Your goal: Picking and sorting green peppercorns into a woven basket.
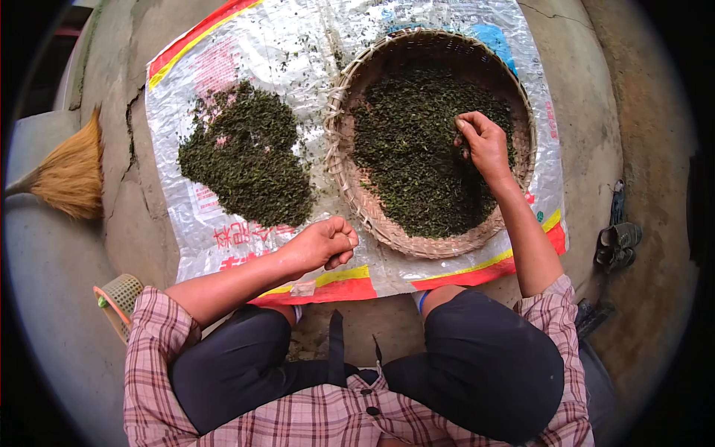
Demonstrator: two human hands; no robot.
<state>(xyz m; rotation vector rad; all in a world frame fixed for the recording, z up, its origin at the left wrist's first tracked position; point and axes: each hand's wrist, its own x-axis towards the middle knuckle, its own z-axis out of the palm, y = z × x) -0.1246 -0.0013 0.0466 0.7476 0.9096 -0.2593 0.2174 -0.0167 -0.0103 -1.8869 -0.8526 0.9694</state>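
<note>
A round woven bamboo basket holds a wide layer of small dark green leaf bits, perhaps tea. Over the right part of this layer is my right hand, thumb and fingertips drawn together; whether something small is between them cannot be told. My left hand is curled loosely in front of the basket's lower left side, above the plastic sheet, and its fingertips are partly hidden. Left of the basket, a heap of the same dark green bits lies on the printed woven plastic sheet, with loose bits scattered between and above.
A straw broom lies at the left on the concrete floor. A perforated plastic basket stands by my left elbow. Shoes sit at the far right. My knees are at the sheet's near edge.
</note>
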